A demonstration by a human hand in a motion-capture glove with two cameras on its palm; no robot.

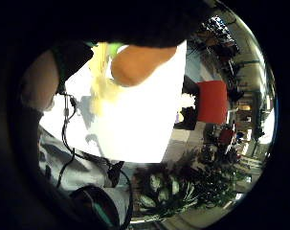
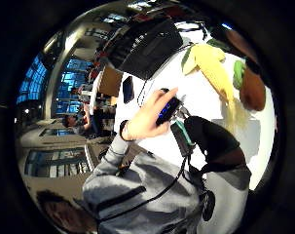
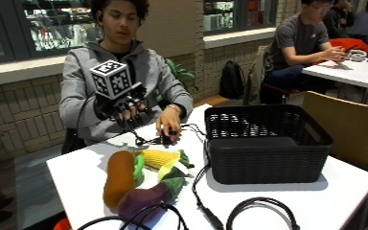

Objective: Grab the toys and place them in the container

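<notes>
Three plush toys lie together on the white table point(image 3: 299, 201): a long orange one point(image 3: 119, 177), a yellow corn cob point(image 3: 160, 158) with green leaves, and a purple eggplant point(image 3: 143, 199). A black woven basket point(image 3: 264, 143) stands to their right. My gloved right hand point(image 3: 121, 109) hangs in the air above the table's far edge, behind the toys, with relaxed fingers pointing down and nothing in them. The palm views look down on the orange toy point(image 1: 139, 64) and the corn point(image 2: 212, 66). The basket point(image 2: 147, 44) shows beyond them.
The person's bare left hand point(image 3: 169, 125) rests on the table by the basket and holds a small black device point(image 2: 167, 109). A wooden chair point(image 3: 350, 127) stands to the right of the table. A second table with seated people is behind it.
</notes>
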